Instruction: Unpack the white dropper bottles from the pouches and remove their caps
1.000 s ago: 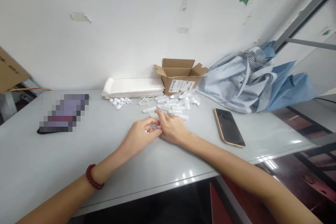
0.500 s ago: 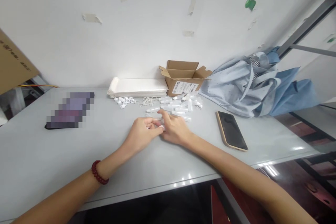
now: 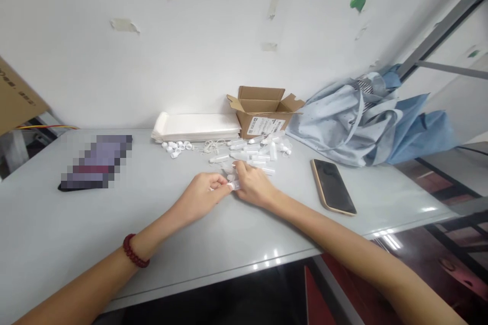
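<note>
Between the hands, near the loose bottles (image 3: 219, 158), a small clear-and-white piece (image 3: 234, 186) is being pinched by the left hand (image 3: 204, 191) and held by the curled right hand (image 3: 255, 186), light, straight pressure probably being needed.

we take this for a workshop: our grey desk (image 3: 57, 233) stands against a white wall (image 3: 213, 25) marked with torn tape (image 3: 125, 25); an opened carton (image 3: 265, 122), small plastic tubes (image 3: 251, 149) and white caps (image 3: 176, 148) crowd its far side, and metal framing (image 3: 438, 35) rises at the right.
</note>
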